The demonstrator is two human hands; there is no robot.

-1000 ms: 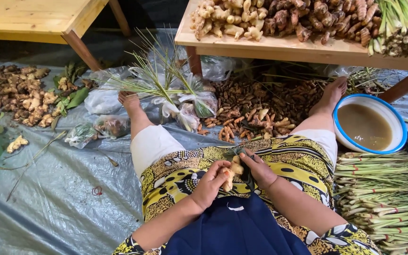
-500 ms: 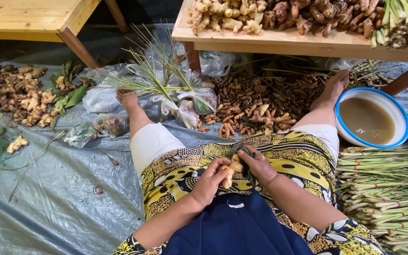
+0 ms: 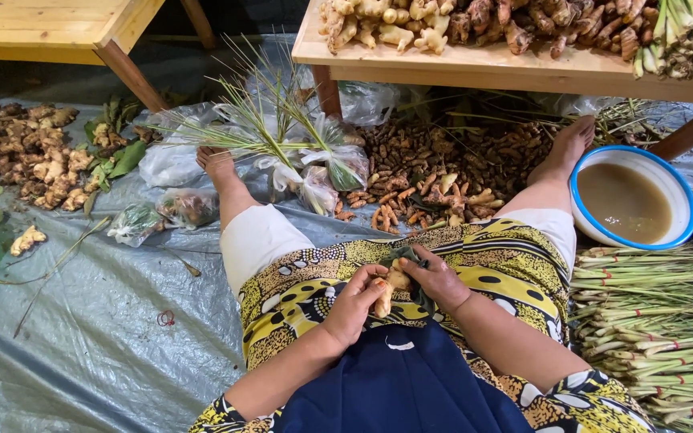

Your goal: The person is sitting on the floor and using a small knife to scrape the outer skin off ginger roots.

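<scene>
Head view, looking down at the lap: the ginger root (image 3: 384,293) sits at centre frame, pinched between both hands, its long axis running roughly up-and-down in the picture. The left hand (image 3: 354,303) curls around its lower left side; the right hand (image 3: 439,279) presses a dark cloth (image 3: 411,261) against its upper right. Both are equally close, touching it. Just above lies a heap of small roots (image 3: 435,180) between the legs; the blue-rimmed basin (image 3: 687,210) of murky water stands at right, lemongrass stalks (image 3: 659,321) below it. Bare tarp (image 3: 82,345) opens to the lower left.
</scene>
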